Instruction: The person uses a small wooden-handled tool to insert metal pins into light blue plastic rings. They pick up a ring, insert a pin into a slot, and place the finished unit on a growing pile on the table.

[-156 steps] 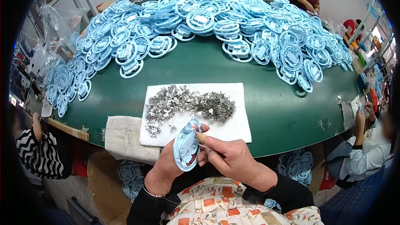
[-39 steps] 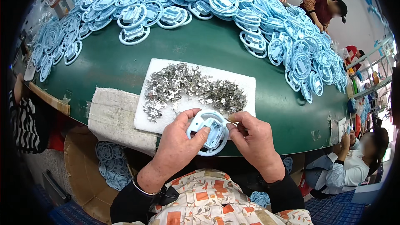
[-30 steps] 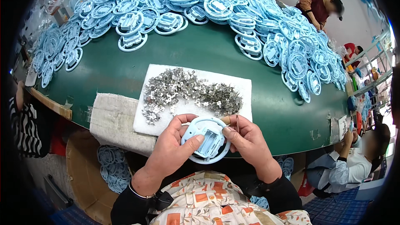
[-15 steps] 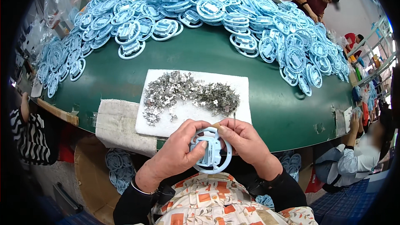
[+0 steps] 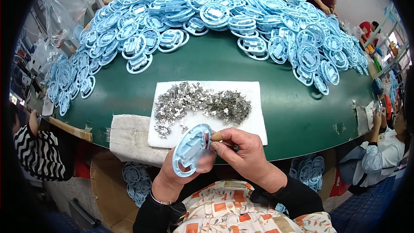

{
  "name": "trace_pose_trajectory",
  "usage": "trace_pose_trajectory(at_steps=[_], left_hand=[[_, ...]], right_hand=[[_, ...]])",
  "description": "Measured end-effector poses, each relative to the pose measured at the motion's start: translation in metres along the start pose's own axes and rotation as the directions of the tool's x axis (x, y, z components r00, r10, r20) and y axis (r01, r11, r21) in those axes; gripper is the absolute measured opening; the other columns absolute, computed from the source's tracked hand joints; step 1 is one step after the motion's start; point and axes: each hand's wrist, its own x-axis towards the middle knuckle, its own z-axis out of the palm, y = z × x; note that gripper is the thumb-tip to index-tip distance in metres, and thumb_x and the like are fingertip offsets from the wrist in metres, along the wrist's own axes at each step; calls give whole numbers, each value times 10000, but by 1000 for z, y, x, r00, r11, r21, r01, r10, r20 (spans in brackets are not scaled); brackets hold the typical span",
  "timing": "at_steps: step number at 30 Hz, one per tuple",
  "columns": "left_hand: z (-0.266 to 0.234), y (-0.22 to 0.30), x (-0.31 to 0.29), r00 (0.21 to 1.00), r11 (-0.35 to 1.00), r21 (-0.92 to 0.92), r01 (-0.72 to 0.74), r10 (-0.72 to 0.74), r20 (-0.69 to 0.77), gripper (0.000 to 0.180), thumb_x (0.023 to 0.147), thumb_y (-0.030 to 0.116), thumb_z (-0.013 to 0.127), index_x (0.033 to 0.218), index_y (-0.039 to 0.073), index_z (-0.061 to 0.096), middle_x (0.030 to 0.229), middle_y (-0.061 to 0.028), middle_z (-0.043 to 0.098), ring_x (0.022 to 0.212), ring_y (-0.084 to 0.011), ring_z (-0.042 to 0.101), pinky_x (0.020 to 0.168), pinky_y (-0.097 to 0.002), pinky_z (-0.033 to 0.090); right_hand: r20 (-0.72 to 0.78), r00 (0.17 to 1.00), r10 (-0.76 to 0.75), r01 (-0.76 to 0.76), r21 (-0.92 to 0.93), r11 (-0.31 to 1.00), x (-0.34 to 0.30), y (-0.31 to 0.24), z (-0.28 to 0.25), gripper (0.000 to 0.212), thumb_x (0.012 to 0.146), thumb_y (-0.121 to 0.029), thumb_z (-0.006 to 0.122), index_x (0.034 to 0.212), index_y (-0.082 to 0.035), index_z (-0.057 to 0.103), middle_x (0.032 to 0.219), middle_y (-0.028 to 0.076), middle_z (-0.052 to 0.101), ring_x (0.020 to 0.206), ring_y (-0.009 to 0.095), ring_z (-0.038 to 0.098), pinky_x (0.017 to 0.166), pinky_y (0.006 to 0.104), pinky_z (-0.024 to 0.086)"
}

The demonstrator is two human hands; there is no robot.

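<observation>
- Left hand (image 5: pixel 169 174): curled closed around the blue plastic ring (image 5: pixel 188 149).
- Right hand (image 5: pixel 246 152): thumb and forefinger nearly meeting at the ring's right edge; cannot tell what they pinch.
- Ring: pale, steeply tilted, with ribbed middle, before the white board (image 5: pixel 255 123).

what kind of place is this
Probably a factory assembly workshop: a big heap of light-blue plastic parts on a long green table, many small metal pieces on a white board, and several people around the table.
</observation>
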Motion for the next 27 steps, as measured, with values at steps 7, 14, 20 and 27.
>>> trace_pose_trajectory(at_steps=[7, 14, 20, 27], left_hand=[[1, -3, -2, 1000, 1000, 21, 12, -12, -24, 401, 1065, 237, 425, 1373, 3, 532, 1074, -123, 595, 792, -181, 513, 643, -304, 444], [4, -3, -9, 984, 974, 214, 79, -41, -176, 434, 1097, 301, 412, 1425, 24, 476, 965, -77, 565, 734, -146, 498, 624, -276, 434], [11, 1, -45, 964, 875, 475, 92, 41, -262, 509, 943, 127, 679, 1394, 6, 476, 1194, -78, 652, 1080, -155, 661, 943, -312, 548], [1, 14, -68, 959, 809, 588, -4, 169, -227, 545, 936, 103, 708, 1409, -3, 458, 1203, -57, 620, 1108, -106, 604, 973, -275, 506]], right_hand=[[4, 999, 36, -36, -41, 998, 6, -4, 0, 129, 899, -89, 782, 966, -12, 702, 681, 15, 611, 583, 51, 503, 531, 251, 427], [88, 960, 265, -266, -2, 964, 8, 3, -4, 139, 883, -105, 806, 917, -27, 695, 656, -36, 525, 587, 30, 417, 518, 235, 352], [224, 902, 370, -374, -23, 927, 17, 0, -18, 165, 882, -126, 807, 938, -17, 697, 732, 3, 574, 648, 52, 482, 568, 237, 400], [211, 977, -26, 116, -426, 897, 49, 4, 24, 105, 895, -121, 730, 990, -83, 709, 891, 115, 682, 745, 328, 685, 651, 408, 553]])
